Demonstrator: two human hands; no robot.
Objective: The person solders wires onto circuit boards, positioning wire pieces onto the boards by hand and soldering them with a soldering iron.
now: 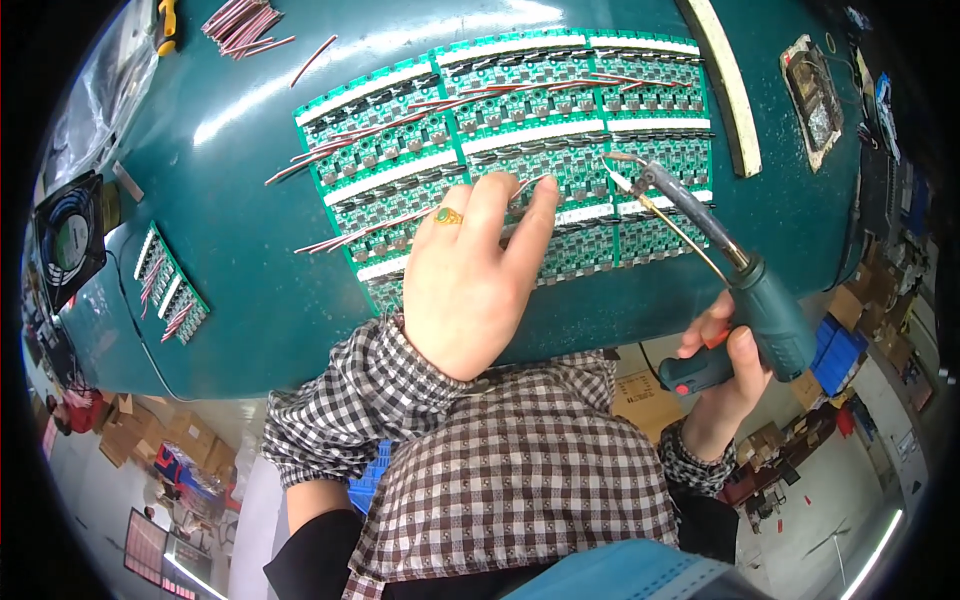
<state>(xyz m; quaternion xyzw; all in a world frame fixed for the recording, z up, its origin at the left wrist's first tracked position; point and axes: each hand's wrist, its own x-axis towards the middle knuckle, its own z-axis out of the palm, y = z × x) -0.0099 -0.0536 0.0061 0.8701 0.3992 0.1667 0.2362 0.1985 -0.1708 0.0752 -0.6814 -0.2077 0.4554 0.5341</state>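
Observation:
Rows of green circuit boards (530, 150) with white strips cover the middle of the table. Thin red-and-white wires (450, 103) lie across them. My left hand (465, 275), with a ring on one finger, rests over the lower rows. Its thumb and forefinger close on a short wire (524, 188) near the boards; part of it is hidden by the fingers. A green soldering gun (775, 315) is gripped in my right hand (738, 375), off the table's near edge. The gun's metal tip and thin feed tube meet just above the boards, right of my left fingertips.
A pale bar (728, 95) borders the boards on the right, and beyond it lies a worn tray (815, 95). At left are a black fan (72, 245) and a smaller wired board panel (170, 290). Loose wires (240, 25) and a yellow-handled tool (166, 28) lie at far left.

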